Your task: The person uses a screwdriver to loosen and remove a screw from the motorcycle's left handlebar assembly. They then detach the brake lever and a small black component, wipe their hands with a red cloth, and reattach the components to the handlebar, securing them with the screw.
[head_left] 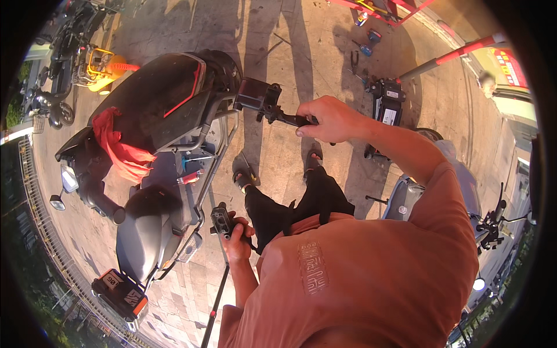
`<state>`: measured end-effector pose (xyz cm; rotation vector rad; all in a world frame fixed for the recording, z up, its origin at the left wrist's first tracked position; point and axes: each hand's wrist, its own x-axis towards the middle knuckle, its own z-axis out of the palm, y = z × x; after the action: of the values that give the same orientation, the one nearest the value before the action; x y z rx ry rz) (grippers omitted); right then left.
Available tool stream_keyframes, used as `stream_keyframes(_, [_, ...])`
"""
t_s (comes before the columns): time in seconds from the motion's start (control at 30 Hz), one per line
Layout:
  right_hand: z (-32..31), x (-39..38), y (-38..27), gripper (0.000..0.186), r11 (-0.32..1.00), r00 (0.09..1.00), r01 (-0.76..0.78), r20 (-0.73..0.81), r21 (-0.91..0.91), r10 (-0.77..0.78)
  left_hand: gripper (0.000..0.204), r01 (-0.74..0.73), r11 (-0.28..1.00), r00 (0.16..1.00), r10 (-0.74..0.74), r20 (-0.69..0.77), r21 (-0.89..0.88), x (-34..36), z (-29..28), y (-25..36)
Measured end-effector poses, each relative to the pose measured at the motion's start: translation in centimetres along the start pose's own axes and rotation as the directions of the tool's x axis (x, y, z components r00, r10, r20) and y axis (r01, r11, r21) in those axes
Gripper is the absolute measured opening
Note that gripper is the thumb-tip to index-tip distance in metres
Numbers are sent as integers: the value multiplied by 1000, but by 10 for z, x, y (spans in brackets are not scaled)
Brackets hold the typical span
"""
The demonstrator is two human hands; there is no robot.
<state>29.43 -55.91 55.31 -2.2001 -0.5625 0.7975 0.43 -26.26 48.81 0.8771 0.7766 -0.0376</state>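
My right hand (325,119) is closed round the arm of a black bracket-like part (267,104) with a boxy end, beside the front of a black scooter's seat (151,93); I cannot tell if that part is attached. My left hand (238,238) grips a small dark metal fitting (221,220) lower down, beside the scooter's tubular frame (209,180). A red cloth (122,148) is draped over the scooter's body. Below it, a grey seat (145,232) and some small tools (190,177) show.
A black battery-like unit (386,104), pliers (355,61) and a blue cordless drill (365,46) lie on the paving. A red-and-white post (447,55) stands at upper right, another scooter (406,194) at right. More two-wheelers (58,87) stand at upper left.
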Motion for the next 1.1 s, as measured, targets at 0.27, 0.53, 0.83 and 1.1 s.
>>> stream_keyframes(0.27, [-14, 78, -197, 30, 965, 991, 87, -77, -248, -109, 54, -515, 834, 857, 502, -116, -197, -12, -99, 148])
stream_keyframes(0.53, [45, 156, -334, 25, 848, 991, -5, -119, -529, -69, 56, -633, 770, 763, 637, 109, -73, 47, -143, 334])
stream_keyframes(0.83, [72, 187, -367, 23, 737, 965, -60, -229, -673, -130, 42, -429, 903, 832, 400, 384, -9, 127, -70, 431])
stream_keyframes(1.1, [72, 192, -382, 25, 736, 954, -64, -258, -674, -153, 43, -323, 934, 758, 157, 633, 155, 161, -9, 449])
